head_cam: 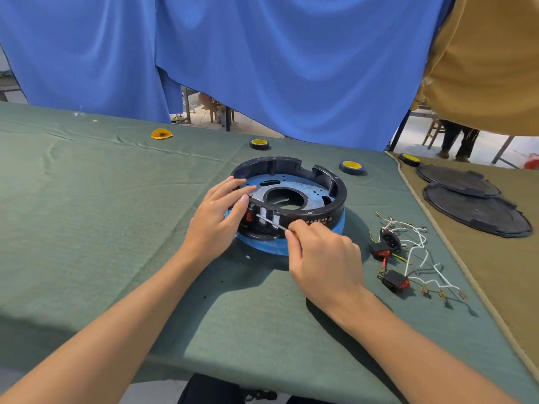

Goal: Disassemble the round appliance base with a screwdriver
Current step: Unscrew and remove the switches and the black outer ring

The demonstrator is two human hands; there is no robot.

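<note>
The round appliance base (318, 199) is a black ring with a pale metal inner plate and a big centre hole. It lies on a blue disc on the green table cloth (116, 228). My left hand (217, 220) holds the base's near-left rim, thumb on the edge and fingers reaching over the plate. My right hand (323, 258) grips a screwdriver (272, 223). Its thin metal shaft points left into the front opening of the base, beside a red switch. The handle is hidden in my fist.
Removed switches and a socket with white wires (408, 258) lie right of the base. Two black round covers (475, 208) lie on the tan cloth at far right. Several tape rolls (352, 167) stand behind the base. Blue curtains hang at the back.
</note>
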